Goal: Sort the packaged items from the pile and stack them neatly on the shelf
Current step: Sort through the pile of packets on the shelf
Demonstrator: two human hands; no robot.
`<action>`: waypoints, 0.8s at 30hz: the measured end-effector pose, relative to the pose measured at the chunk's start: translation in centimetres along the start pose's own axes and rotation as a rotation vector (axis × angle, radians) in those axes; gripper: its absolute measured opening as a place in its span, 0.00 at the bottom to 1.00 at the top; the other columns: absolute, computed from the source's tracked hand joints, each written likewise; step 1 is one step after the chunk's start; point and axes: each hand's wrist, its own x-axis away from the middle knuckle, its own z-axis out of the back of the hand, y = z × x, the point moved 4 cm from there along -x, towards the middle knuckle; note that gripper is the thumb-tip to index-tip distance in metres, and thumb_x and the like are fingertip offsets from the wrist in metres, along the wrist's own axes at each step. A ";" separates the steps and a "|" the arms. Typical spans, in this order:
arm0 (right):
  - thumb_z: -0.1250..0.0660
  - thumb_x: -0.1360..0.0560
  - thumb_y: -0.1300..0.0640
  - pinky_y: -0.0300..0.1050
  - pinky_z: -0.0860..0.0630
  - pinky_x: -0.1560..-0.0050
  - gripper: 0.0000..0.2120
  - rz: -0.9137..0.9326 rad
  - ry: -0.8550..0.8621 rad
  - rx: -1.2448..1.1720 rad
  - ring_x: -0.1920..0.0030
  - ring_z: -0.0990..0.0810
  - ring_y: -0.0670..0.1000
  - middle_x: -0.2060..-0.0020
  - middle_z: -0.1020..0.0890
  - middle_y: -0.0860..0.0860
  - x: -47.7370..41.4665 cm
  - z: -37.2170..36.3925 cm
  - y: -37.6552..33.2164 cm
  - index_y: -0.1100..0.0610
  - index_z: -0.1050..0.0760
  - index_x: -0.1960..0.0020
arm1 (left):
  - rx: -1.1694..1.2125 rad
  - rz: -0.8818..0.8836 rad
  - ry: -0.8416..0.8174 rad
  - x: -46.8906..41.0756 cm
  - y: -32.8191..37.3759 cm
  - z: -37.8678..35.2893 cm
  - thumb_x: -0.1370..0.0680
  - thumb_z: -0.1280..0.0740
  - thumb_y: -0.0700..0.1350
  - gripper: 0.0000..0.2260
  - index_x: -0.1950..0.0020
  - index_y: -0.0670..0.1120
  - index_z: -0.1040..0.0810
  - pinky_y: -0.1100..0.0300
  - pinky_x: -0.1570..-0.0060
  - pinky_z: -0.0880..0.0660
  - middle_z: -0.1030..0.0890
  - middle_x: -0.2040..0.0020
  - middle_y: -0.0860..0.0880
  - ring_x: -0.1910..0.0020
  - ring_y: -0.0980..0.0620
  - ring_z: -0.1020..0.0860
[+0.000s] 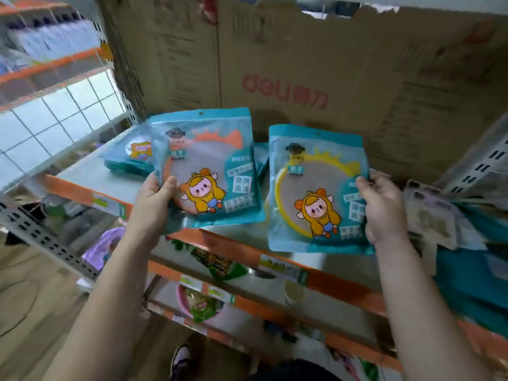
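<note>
Left hand: fingers clamped on the left edge of the orange-ring pack, thumb on its front; pack held upright above the shelf. Right hand: fingers clamped on the right edge of the yellow-ring pack, just beside the first at its 3 o'clock. Stack of like packs lies on the shelf at 10 o'clock of the left hand. Cardboard box stands behind at 12 o'clock. Pile at far 3 o'clock, blurred.
</note>
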 end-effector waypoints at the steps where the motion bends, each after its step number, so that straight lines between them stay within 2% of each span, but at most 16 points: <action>1: 0.36 0.20 0.59 0.46 0.19 0.59 0.05 -0.002 0.021 0.004 0.58 0.16 0.50 0.57 0.16 0.50 0.3 -1.6 0.3 0.52 0.22 0.52 | -0.020 0.006 -0.014 -2.0 0.1 1.3 0.16 0.42 0.41 0.07 0.51 0.51 0.27 0.60 0.68 0.22 0.17 0.62 0.54 0.66 0.58 0.18; 4: 0.36 0.21 0.61 0.43 0.19 0.62 0.05 -0.017 0.071 -0.024 0.60 0.16 0.48 0.61 0.15 0.49 1.1 -6.0 1.3 0.54 0.23 0.52 | -0.032 0.055 -0.057 -8.0 0.7 4.9 0.16 0.44 0.39 0.09 0.51 0.50 0.28 0.60 0.67 0.20 0.17 0.65 0.55 0.67 0.58 0.19; 7: 0.36 0.20 0.61 0.42 0.19 0.63 0.04 -0.042 0.113 -0.023 0.61 0.16 0.48 0.58 0.16 0.51 2.1 -10.5 2.3 0.55 0.23 0.50 | -0.080 0.106 -0.087 -13.8 1.9 8.8 0.16 0.43 0.40 0.08 0.50 0.50 0.28 0.61 0.70 0.20 0.19 0.61 0.51 0.66 0.54 0.19; 10: 0.37 0.20 0.61 0.42 0.20 0.63 0.05 -0.063 0.161 -0.028 0.60 0.16 0.48 0.56 0.17 0.52 3.1 -13.6 2.9 0.55 0.23 0.48 | -0.230 0.165 -0.164 -18.7 2.2 11.8 0.16 0.42 0.44 0.06 0.49 0.51 0.27 0.55 0.68 0.18 0.16 0.60 0.50 0.66 0.54 0.16; 13: 0.36 0.20 0.60 0.42 0.20 0.63 0.05 -0.077 0.225 -0.008 0.59 0.16 0.49 0.57 0.17 0.51 3.9 -15.4 3.6 0.53 0.23 0.50 | -0.358 0.209 -0.290 -22.1 2.2 12.7 0.17 0.40 0.47 0.03 0.46 0.49 0.28 0.46 0.60 0.17 0.17 0.50 0.44 0.60 0.48 0.15; 15: 0.36 0.20 0.60 0.44 0.20 0.62 0.04 -0.075 0.257 0.013 0.57 0.16 0.51 0.56 0.17 0.52 4.3 -16.2 4.1 0.53 0.23 0.51 | -0.429 0.203 -0.304 -23.8 1.9 12.7 0.18 0.38 0.48 0.07 0.42 0.47 0.28 0.44 0.52 0.18 0.18 0.46 0.42 0.54 0.46 0.15; 17: 0.36 0.20 0.59 0.46 0.20 0.60 0.04 -0.077 0.272 0.027 0.57 0.16 0.52 0.56 0.17 0.52 4.6 -16.8 4.4 0.54 0.23 0.50 | -0.534 0.184 -0.281 -24.8 2.0 12.7 0.19 0.36 0.50 0.11 0.40 0.46 0.29 0.44 0.49 0.19 0.18 0.44 0.43 0.52 0.45 0.16; 19: 0.36 0.20 0.59 0.47 0.20 0.59 0.04 -0.075 0.281 0.039 0.56 0.16 0.51 0.56 0.17 0.52 4.8 -17.3 4.6 0.54 0.23 0.50 | -0.668 0.150 -0.278 -25.9 2.3 12.8 0.21 0.33 0.54 0.17 0.39 0.45 0.29 0.45 0.52 0.19 0.18 0.46 0.45 0.53 0.45 0.17; 22: 0.36 0.20 0.60 0.46 0.20 0.59 0.04 -0.062 0.291 0.047 0.57 0.16 0.50 0.55 0.17 0.52 4.8 -18.0 4.7 0.54 0.23 0.50 | -0.741 0.138 -0.350 -26.6 2.9 13.0 0.29 0.26 0.58 0.24 0.41 0.46 0.27 0.46 0.55 0.18 0.17 0.49 0.47 0.55 0.46 0.16; 24: 0.36 0.20 0.59 0.45 0.20 0.60 0.04 -0.051 0.292 0.059 0.57 0.16 0.50 0.55 0.17 0.52 4.7 -18.3 4.6 0.53 0.23 0.49 | -0.814 0.100 -0.382 -26.8 2.9 13.0 0.30 0.26 0.58 0.23 0.44 0.46 0.26 0.54 0.65 0.19 0.18 0.52 0.49 0.58 0.49 0.17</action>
